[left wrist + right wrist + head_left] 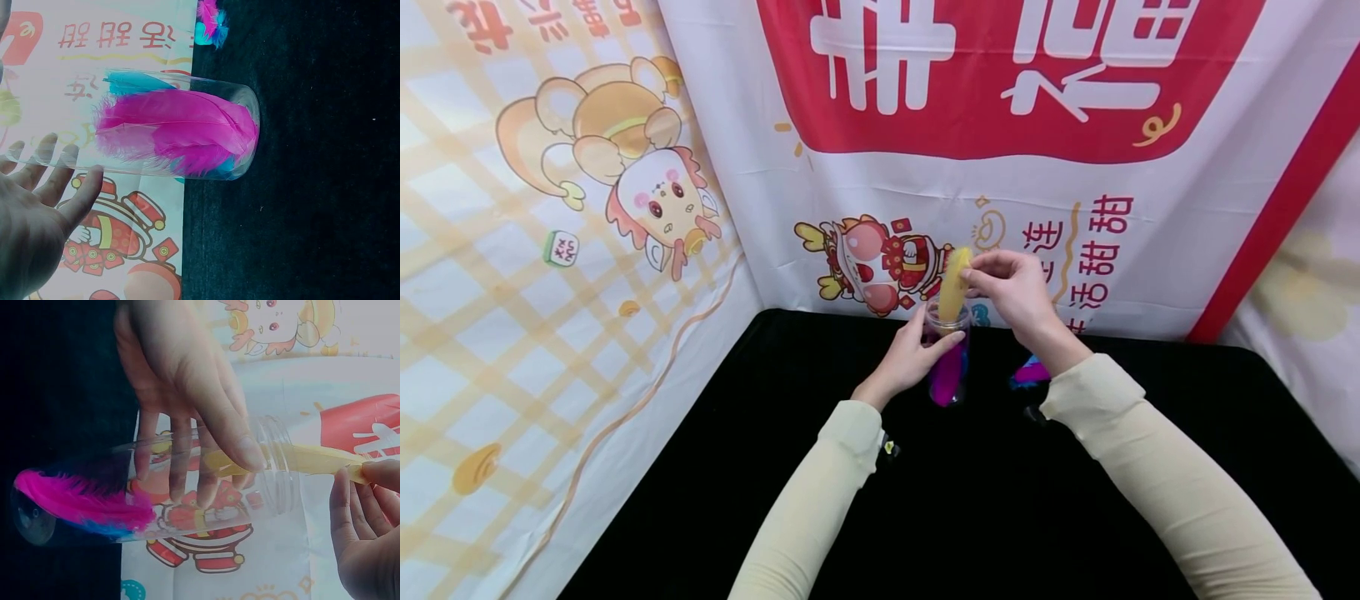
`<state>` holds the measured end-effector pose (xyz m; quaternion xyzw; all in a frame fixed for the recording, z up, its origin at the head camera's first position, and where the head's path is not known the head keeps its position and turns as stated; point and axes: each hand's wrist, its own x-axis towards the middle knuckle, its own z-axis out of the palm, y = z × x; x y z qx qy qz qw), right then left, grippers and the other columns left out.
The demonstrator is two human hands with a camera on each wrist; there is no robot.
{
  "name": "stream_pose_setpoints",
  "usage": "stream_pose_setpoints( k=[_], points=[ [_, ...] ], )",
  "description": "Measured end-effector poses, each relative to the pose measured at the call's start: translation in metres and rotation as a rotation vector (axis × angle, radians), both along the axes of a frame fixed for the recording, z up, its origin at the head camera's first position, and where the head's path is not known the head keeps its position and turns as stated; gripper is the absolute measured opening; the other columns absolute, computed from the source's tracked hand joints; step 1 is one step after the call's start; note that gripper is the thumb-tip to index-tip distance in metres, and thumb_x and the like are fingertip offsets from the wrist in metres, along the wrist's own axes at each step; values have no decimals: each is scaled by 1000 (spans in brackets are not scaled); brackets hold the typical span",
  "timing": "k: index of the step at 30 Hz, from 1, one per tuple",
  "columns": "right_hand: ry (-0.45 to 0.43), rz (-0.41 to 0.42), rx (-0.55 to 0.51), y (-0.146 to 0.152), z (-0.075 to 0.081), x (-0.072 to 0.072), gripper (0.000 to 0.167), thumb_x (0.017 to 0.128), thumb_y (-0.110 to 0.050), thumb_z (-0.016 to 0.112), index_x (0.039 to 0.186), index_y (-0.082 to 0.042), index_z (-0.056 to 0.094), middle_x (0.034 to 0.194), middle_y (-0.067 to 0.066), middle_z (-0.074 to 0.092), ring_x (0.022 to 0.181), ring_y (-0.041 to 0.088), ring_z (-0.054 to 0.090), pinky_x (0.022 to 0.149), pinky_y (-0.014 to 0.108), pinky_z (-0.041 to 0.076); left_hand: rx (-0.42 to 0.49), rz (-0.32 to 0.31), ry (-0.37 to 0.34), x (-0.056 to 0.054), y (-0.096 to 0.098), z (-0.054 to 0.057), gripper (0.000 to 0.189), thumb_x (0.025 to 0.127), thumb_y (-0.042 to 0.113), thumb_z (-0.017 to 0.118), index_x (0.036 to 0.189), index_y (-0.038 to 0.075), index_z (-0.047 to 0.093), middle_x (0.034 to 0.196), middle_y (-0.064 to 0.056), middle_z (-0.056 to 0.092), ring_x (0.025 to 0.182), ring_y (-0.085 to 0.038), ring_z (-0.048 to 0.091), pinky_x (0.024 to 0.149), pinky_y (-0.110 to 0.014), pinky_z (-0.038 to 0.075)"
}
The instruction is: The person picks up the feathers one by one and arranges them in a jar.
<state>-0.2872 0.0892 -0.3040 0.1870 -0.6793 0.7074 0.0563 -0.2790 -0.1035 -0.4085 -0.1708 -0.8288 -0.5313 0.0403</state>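
Note:
My left hand (908,354) grips a clear, wide-mouthed plastic jar (281,503) near its neck, thumb on the near side and fingers behind it. Inside the jar's lower part lie pink feathers (187,128) and a blue feather (140,82). Between thumb and fingertips, my right hand (1018,296) pinches the upper end of a yellow feather (953,287). That feather's lower part is inside the jar's mouth, as the right wrist view (375,531) shows. The jar looks upright; whether its base touches the table I cannot tell.
More pink and blue feathers (1032,372) lie on the black table (970,500) right of the jar, partly hidden by my right wrist. A small dark object (1034,413) lies nearby. Printed cloth walls (880,183) rise at the back and left.

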Motion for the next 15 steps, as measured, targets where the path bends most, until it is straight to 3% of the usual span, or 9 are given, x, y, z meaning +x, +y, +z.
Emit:
stream_pose_setpoints(
  k=[7, 15],
  points=[
    [-41, 1, 67, -5, -7, 0, 25, 94, -6, 74, 111, 12, 68, 93, 6, 73, 84, 17, 71, 76, 35, 62, -11, 5, 13, 1, 0, 1, 77, 96, 55, 66, 158, 24, 32, 127, 2, 64, 110, -12, 63, 95, -36, 53],
    [-47, -32, 154, -5, -14, -1, 25, 93, -11, 76, 109, 7, 70, 95, 8, 74, 80, 16, 69, 72, 29, 61, -14, 8, 16, 1, 0, 1, 76, 96, 54, 66, 158, 23, 33, 121, 4, 65, 107, -11, 63, 94, -35, 53]
  ],
)
